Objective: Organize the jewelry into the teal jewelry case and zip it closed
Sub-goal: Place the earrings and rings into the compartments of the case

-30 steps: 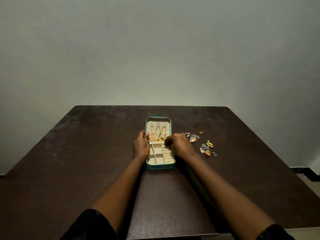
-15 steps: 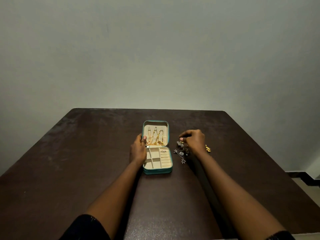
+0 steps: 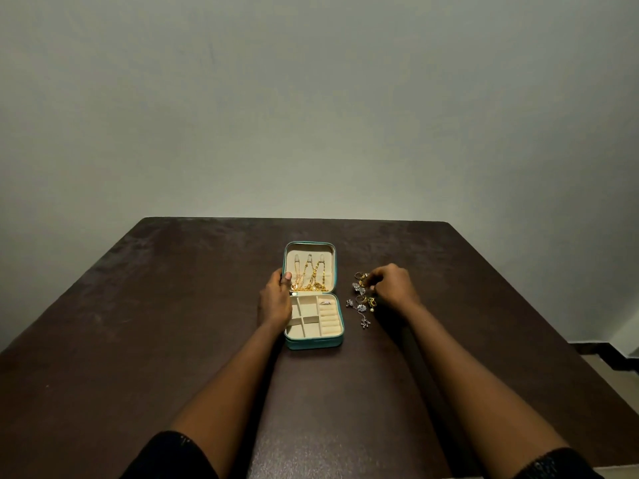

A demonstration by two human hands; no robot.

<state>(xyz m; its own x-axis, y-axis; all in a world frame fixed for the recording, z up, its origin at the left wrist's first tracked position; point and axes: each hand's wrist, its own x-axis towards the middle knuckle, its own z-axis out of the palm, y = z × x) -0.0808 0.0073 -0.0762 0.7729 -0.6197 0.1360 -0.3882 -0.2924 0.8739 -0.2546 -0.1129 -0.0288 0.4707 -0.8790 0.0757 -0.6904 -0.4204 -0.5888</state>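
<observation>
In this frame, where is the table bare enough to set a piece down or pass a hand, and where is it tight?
Bare: the table left of the left hand, behind the case, and the near stretch in front of the case. Crowded: right of the case, where loose jewelry lies close together and the right hand sits among it.

Worktop (image 3: 173, 340): dark brown, matte, scuffed surface. Lying on it: teal jewelry case (image 3: 313, 343), open, near centre; loose jewelry (image 3: 361, 307), gold and silver pieces, scattered just right of the case.
</observation>
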